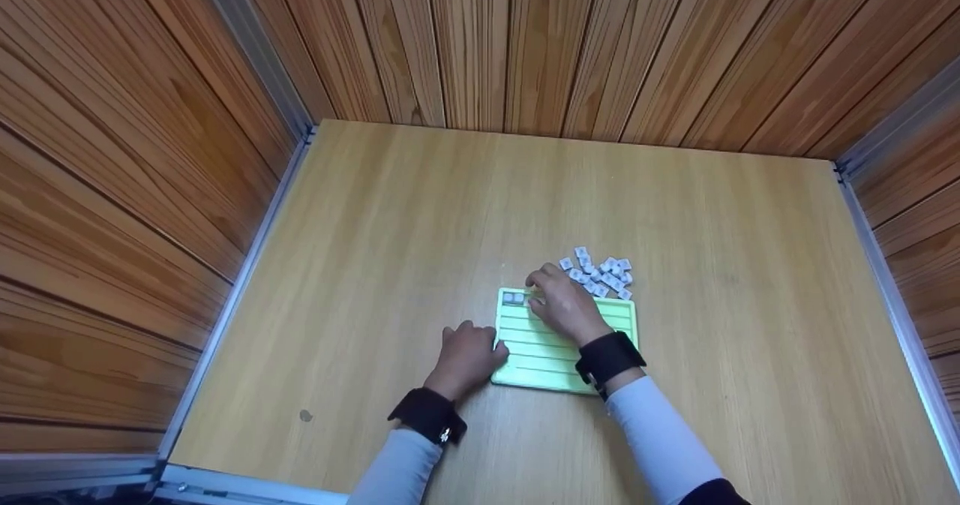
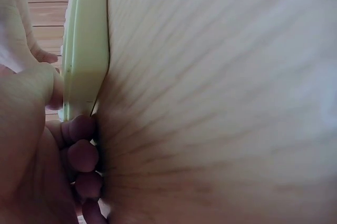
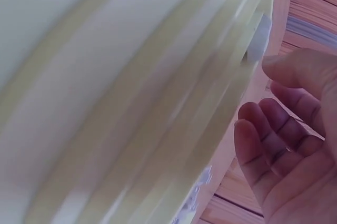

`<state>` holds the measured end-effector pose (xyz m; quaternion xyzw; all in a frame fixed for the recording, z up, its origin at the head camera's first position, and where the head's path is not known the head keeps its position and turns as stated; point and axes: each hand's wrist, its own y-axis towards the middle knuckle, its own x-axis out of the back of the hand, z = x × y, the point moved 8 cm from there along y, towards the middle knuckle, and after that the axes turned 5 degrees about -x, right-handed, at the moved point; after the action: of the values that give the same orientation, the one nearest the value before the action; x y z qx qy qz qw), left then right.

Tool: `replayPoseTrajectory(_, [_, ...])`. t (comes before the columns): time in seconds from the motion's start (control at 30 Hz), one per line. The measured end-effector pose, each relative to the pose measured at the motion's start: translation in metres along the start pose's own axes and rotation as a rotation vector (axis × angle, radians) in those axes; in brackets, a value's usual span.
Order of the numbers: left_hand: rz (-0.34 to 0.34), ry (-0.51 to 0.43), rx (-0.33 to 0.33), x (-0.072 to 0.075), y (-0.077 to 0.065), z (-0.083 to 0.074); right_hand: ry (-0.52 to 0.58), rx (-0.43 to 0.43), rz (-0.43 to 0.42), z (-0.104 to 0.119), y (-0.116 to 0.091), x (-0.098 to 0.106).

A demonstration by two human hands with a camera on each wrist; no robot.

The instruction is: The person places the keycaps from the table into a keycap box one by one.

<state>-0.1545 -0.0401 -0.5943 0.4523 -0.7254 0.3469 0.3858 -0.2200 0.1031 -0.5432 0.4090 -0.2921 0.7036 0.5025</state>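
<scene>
A pale green board (image 1: 529, 351) with raised ridges lies flat on the table. My left hand (image 1: 466, 355) holds its left edge, thumb over the rim and curled fingers against the side; in the left wrist view the fingertips (image 2: 83, 155) sit low by the board's wall (image 2: 89, 34). Over the board's top row is my right hand (image 1: 566, 306), fingers loosely bent. Grey-white letter tiles (image 1: 513, 298) stand at that row's left end. In the right wrist view one fingertip is right at a white tile (image 3: 258, 40) in the groove, the other fingers apart from it.
Several loose white tiles (image 1: 600, 274) lie in a pile just behind the board's top right. The wooden table (image 1: 420, 212) is bounded by plank walls (image 1: 555, 47) and metal rails (image 1: 247, 280). A small dark spot (image 1: 305, 416) marks the table at front left.
</scene>
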Motion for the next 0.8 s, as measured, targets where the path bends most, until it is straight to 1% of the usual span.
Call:
replayPoseTrajectory(0.27, [-0.003, -0.008, 0.004, -0.001, 0.0, 0.001, -0.003, -0.044, -0.047, -0.019, -0.006, 0.016])
replayPoseTrajectory(0.5, [-0.01, -0.008, 0.002, 0.001, 0.001, 0.0, 0.009, -0.061, -0.082, -0.037, -0.011, 0.029])
replayPoseTrajectory(0.7, [0.003, -0.022, 0.016, -0.001, 0.002, 0.001, 0.007, -0.106, -0.136, -0.057, -0.016, 0.043])
replayPoseTrajectory(0.8, [-0.003, -0.026, 0.015, -0.001, 0.001, 0.001, 0.007, -0.13, -0.143, -0.067, -0.019, 0.049])
